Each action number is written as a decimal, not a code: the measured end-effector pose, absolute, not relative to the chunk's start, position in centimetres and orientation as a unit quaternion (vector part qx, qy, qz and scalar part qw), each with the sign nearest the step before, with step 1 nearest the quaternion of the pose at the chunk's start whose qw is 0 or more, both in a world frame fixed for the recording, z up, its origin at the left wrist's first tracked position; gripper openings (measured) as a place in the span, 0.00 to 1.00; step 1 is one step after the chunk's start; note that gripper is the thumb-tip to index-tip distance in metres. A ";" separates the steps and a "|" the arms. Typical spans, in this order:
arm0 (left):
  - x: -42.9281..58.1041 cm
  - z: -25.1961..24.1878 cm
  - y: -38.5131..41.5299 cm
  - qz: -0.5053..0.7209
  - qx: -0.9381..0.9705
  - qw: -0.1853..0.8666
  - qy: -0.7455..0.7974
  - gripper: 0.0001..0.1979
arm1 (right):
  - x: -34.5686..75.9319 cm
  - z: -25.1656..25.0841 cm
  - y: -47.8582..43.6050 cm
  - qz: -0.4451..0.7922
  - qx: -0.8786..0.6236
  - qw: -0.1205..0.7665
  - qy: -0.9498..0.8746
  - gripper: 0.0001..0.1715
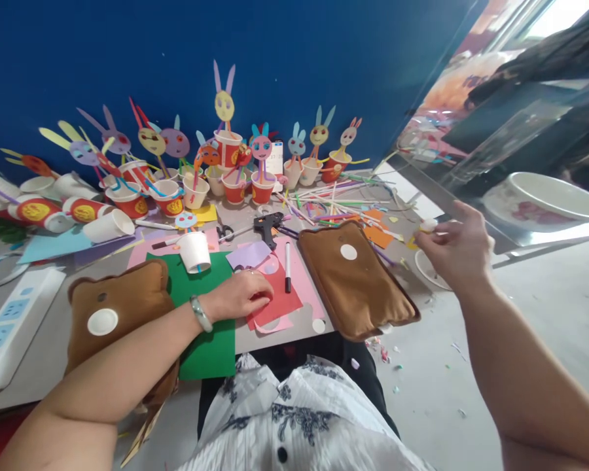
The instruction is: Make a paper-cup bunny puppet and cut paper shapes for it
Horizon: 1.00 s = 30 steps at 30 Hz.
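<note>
My left hand (243,296) lies on a red paper sheet (277,297) at the table's front edge, fingers curled over it, a bracelet on the wrist. Beside it are a green sheet (211,340), a white paper cup (195,252) and a black marker (287,266). My right hand (454,248) is raised at the right end of the table and pinches a small white round piece (428,226) between its fingertips, above a white paper disc (429,271).
Two brown pouches (356,281) (115,307) lie on the table. Paper-cup bunny figures (262,163) stand in a row against the blue wall. Straws (334,196), a black glue gun (269,226), scissors (224,230) and a power strip (10,327) are scattered around.
</note>
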<state>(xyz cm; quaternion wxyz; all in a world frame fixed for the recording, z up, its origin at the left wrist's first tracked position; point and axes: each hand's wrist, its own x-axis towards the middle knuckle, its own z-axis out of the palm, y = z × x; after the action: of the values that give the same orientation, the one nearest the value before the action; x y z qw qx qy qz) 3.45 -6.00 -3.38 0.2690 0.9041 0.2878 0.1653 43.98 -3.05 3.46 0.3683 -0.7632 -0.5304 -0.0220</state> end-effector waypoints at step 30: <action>3.5 -3.1 -6.0 0.183 0.904 0.271 0.277 0.07 | 35.3 0.8 -11.1 0.143 -0.324 0.125 -0.927 0.16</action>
<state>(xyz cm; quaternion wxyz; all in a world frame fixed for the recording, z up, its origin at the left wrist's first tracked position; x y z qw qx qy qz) 3.47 -5.96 -3.06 0.2706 0.9036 0.2774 0.1827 35.25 -11.15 0.85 0.1255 -0.3237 -0.9269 0.1425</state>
